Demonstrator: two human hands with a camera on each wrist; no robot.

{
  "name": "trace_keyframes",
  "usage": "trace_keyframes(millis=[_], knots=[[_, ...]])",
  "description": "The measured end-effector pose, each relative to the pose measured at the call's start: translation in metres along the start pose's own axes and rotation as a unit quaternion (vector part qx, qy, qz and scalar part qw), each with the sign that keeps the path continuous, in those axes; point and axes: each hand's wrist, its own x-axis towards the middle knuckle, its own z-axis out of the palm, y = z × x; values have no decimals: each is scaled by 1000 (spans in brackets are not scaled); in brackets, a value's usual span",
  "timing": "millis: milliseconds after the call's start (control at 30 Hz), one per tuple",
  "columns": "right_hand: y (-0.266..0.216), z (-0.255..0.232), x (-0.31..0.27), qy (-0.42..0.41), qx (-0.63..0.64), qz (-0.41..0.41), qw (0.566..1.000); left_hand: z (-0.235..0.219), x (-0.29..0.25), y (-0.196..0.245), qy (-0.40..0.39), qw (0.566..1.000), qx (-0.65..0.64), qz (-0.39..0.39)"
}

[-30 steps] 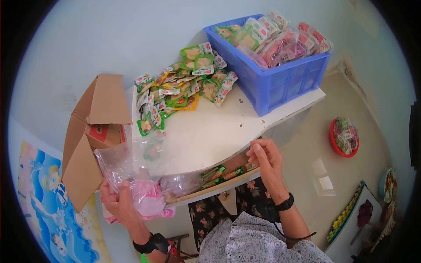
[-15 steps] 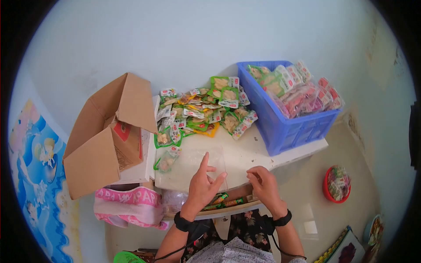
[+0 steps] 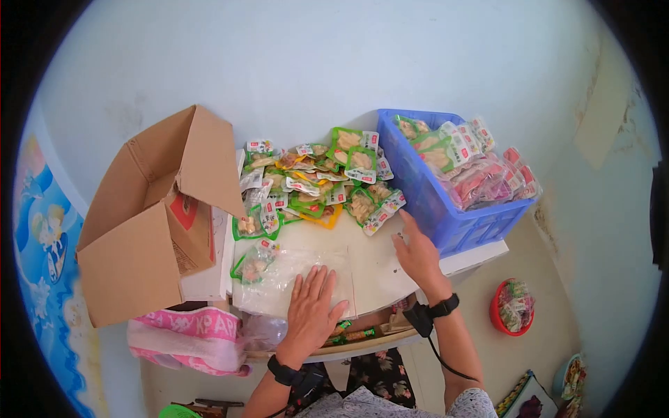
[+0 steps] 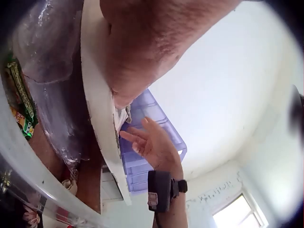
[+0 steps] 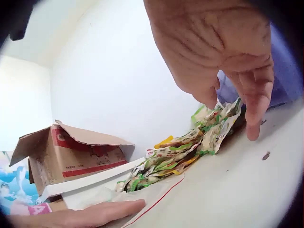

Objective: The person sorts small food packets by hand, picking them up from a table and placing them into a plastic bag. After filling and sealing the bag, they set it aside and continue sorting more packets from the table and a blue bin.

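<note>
Flat on a clear plastic bag (image 3: 284, 279) at the table's front rests my left hand (image 3: 311, 311), its fingers straight. A green-edged snack packet (image 3: 256, 262) lies at the bag's left end. My right hand (image 3: 420, 259), fingers extended and holding nothing, is over the table beside the blue crate (image 3: 453, 226). Just beyond its fingertips is the right end of the pile of snack packets (image 3: 306, 182). In the right wrist view the right hand (image 5: 223, 52) hangs above the tabletop near the pile (image 5: 175, 159), and the left hand (image 5: 85, 214) lies on the bag.
An open cardboard box (image 3: 132, 244) stands at the left, above a pink and white cloth (image 3: 191, 338). Packets fill the crate at the right. An open drawer (image 3: 380, 322) under the table's front holds green-wrapped sticks. A red basin (image 3: 496, 310) stands on the floor.
The left hand has gone from the far left onto the table and now lies flat on the plastic bag, which was raised at the left earlier. The right hand has moved toward the crate.
</note>
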Motion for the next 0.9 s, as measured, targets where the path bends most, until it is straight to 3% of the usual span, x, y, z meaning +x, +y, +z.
trace_keyframes(millis=[67, 133, 167, 233, 267, 400, 500, 600, 800, 900], knots=[[23, 38, 19, 121, -16, -122, 985, 0, -1, 0, 2, 1000, 0, -1], [11, 43, 31, 125, 83, -86, 985, 0, 0, 0, 3, 1000, -2, 2], [4, 43, 40, 64, 186, 12, 980, 0, -1, -1, 4, 1000, -4, 2], [1, 52, 56, -3, 294, 117, 949, -1, -1, -2, 6, 1000, -5, 5], [22, 68, 72, -7, 304, 124, 945, -1, -2, -3, 7, 1000, -3, 8], [16, 68, 83, 1, 410, 214, 887, 0, -4, -4, 18, 1000, -4, 15], [22, 72, 89, 14, 458, 225, 860, 0, -3, -3, 24, 1000, -3, 13], [24, 80, 87, 29, 448, 219, 866, 0, -3, -2, 30, 999, -5, 14], [15, 67, 30, 41, 300, 117, 946, 3, -4, -5, 45, 999, -10, 18], [20, 58, -17, 75, 355, 110, 925, 5, -4, -8, 48, 999, -9, 23]])
